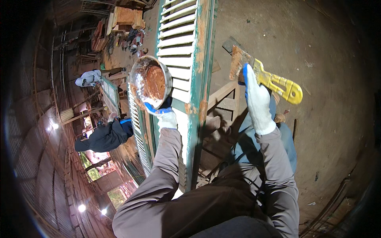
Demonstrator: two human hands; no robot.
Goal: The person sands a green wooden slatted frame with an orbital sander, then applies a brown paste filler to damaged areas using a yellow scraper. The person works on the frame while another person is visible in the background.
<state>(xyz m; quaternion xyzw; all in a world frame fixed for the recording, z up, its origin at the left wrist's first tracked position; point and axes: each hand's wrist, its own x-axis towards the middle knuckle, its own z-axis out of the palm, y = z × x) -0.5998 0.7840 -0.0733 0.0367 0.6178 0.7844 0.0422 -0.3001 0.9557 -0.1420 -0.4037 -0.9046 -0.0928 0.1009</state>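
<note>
My left hand point(164, 116), in a white glove with blue-coated fingers, grips a round metal bowl point(136, 85) from below. Reddish-brown paste point(154, 82) lies inside the bowl, which is tilted so its inside shows. My right hand point(258, 104), gloved the same way, is closed on a putty knife point(279, 85) with a yellow handle. The same brown paste coats its blade point(238, 63). Between my hands runs a louvered shutter point(203, 55) with white slats and a worn green frame; bare, brownish patches show along its edge. The bowl is over the slats.
A wooden frame point(224, 95) stands beneath the shutter on the right. Another person in dark clothes point(105, 137) is at the left by more shutters point(137, 131), and a person in grey point(90, 78) is farther off. Stacked timber point(126, 16) lies at the far left on the dirt floor point(278, 23).
</note>
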